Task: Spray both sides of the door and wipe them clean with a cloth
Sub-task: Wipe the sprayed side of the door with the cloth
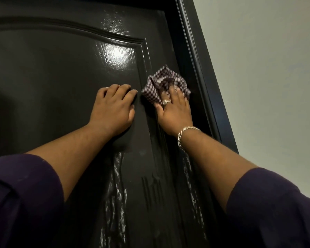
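Note:
A glossy dark door [48,72] with a raised arched panel fills the view. My right hand [174,111], with a ring and a chain bracelet, grips a bunched checked cloth [164,82] and presses it to the door's right stile, beside the panel moulding. My left hand [113,108] rests on the panel just left of the cloth and holds nothing. White foamy spray streaks [116,197] run down the door below both hands, and fine droplets [115,22] speckle the top. No spray bottle is in view.
The dark door frame [202,56] runs along the door's right edge. Beyond it lies a plain pale wall [268,68]. My dark sleeves fill both lower corners.

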